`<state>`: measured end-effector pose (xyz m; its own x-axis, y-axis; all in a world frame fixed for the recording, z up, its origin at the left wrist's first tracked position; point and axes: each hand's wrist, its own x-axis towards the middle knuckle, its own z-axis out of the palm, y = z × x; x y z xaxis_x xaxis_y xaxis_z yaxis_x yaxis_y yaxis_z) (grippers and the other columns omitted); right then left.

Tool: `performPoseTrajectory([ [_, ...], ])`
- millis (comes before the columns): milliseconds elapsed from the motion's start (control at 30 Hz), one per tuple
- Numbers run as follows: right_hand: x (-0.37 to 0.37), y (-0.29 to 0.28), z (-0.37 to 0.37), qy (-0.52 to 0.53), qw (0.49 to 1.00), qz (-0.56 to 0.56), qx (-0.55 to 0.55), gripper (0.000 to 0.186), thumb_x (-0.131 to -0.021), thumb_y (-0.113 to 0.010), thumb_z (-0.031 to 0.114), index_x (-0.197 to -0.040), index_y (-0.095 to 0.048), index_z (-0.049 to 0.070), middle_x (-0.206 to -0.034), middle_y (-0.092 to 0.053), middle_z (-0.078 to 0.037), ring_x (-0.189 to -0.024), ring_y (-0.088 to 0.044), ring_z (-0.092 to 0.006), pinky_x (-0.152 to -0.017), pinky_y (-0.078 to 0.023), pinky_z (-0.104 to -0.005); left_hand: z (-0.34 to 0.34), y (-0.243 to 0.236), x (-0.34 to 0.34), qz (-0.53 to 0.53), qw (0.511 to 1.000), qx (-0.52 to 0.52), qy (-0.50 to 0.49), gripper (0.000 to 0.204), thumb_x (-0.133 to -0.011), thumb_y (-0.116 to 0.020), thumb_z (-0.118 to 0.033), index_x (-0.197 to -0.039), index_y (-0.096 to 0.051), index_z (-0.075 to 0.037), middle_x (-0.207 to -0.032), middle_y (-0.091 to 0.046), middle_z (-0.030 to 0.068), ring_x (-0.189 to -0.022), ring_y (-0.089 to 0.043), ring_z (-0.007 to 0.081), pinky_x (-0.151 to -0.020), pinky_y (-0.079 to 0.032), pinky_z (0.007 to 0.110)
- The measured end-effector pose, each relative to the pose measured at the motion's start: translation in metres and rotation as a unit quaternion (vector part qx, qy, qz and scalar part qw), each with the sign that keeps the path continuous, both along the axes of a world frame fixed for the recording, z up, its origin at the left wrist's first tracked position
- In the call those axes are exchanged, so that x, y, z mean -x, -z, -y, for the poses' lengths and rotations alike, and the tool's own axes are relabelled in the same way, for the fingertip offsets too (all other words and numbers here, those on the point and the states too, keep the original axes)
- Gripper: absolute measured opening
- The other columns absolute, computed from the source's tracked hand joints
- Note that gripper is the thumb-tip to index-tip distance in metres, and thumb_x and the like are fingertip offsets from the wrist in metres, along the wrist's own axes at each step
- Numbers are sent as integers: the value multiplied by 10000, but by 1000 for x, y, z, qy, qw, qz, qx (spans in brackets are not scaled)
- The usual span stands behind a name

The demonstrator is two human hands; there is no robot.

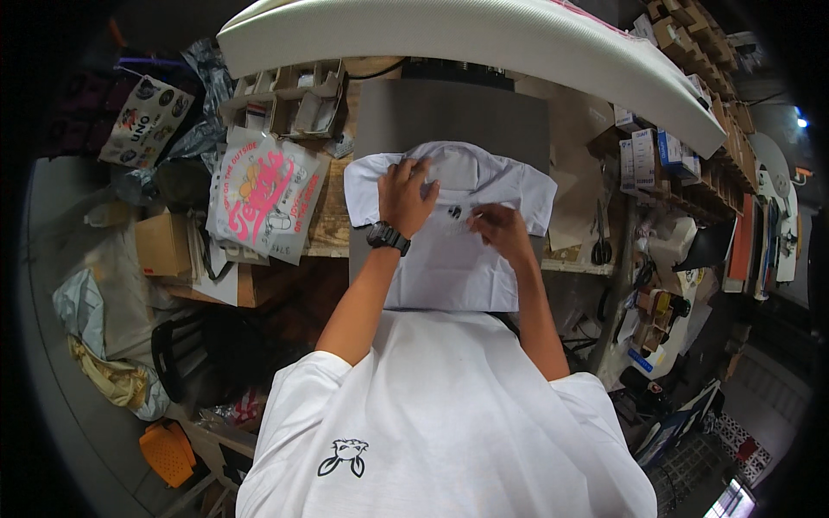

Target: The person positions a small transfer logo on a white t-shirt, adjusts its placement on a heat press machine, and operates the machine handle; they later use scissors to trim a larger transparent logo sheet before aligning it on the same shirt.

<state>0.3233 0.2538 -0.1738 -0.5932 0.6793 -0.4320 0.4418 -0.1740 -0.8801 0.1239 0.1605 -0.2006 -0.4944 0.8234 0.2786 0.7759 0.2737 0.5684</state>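
A small white T-shirt [458,281] lies spread on a dark grey board [453,108], its collar toward the far side. Flat on the shirt beside the left of the collar rests my left hand [408,197], fingers apart, with a black watch on its wrist. Just below the neckline sits a small dark round print [455,211]. Close to the right of that print is my right hand [503,231], its fingers bent and drawn together low over the cloth. Whatever may be between those fingertips is too small to make out.
A long white padded slab [414,39] arches across the far side above the board. To the left stand a divided cardboard box [306,108] and a printed translucent sheet [268,198]. Black scissors [602,235] and blue-and-white boxes [639,160] are on the right.
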Motion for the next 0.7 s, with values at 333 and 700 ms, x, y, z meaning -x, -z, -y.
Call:
performPoseTrajectory([
  [333,54,-29,-27,-140,906,145,-372,610,-729,-784,264,-1289,-591,119,-1067,-649,-124,-952,-676,-304,-816,-544,-412,-25,-35,27,23,976,202,73,823,-652,-807,-267,-1411,-489,-230,-1115,-592,77,-1062,-601,294,-897,-442,494],
  [700,63,-29,-70,-231,898,202,-315,854,-568,-805,195,-1357,-484,132,-1215,-623,-171,-1087,-639,-360,-915,-530,-419,-28,-32,59,54,963,236,115,832,-610,-792,-225,-1398,-523,-241,-911,-611,52,-839,-628,240,-758,-521,372],
])
